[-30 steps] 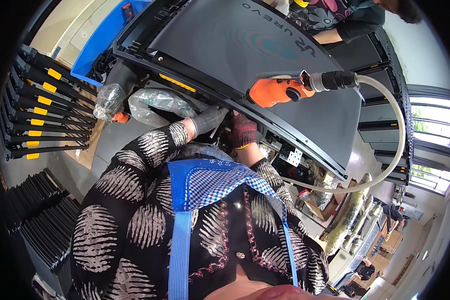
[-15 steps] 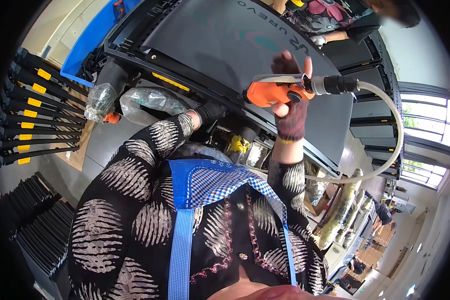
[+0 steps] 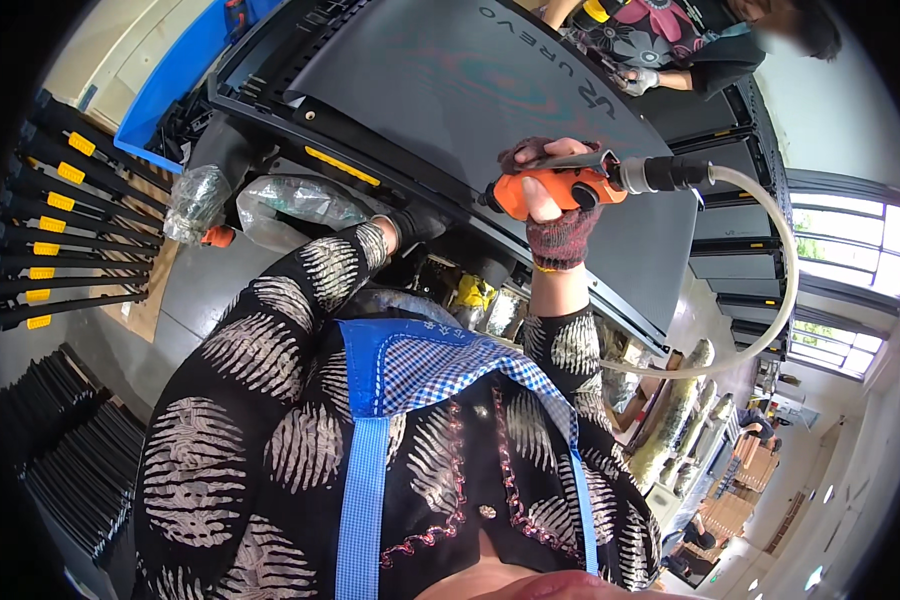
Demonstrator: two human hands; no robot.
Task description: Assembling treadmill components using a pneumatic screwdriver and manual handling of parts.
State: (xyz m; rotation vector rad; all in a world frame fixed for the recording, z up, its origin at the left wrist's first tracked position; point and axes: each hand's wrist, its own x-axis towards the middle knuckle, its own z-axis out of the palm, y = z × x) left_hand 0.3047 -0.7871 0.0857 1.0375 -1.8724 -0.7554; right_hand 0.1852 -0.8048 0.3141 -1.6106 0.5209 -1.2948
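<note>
My right hand, in a dark red knit glove with bare fingertips, is wrapped round an orange air driver. Its black nose points left, above the near edge of a wide dark grey treadmill deck. From the driver's rear end a pale air hose loops down to the right. My left hand, in a dark glove, reaches in at the deck's near side rail, left of the driver. Shadow and the rail hide its fingers, so its grip does not show.
Plastic-wrapped parts lie beside my left forearm. A blue bin with black parts stands at the far left, near a row of black bars with yellow labels. Across the deck, a co-worker's gloved hand is at the far edge.
My right hand has closed its spread fingers round the driver and moved slightly left and down. My left hand stays at the rail. The co-worker's hand has shifted slightly.
</note>
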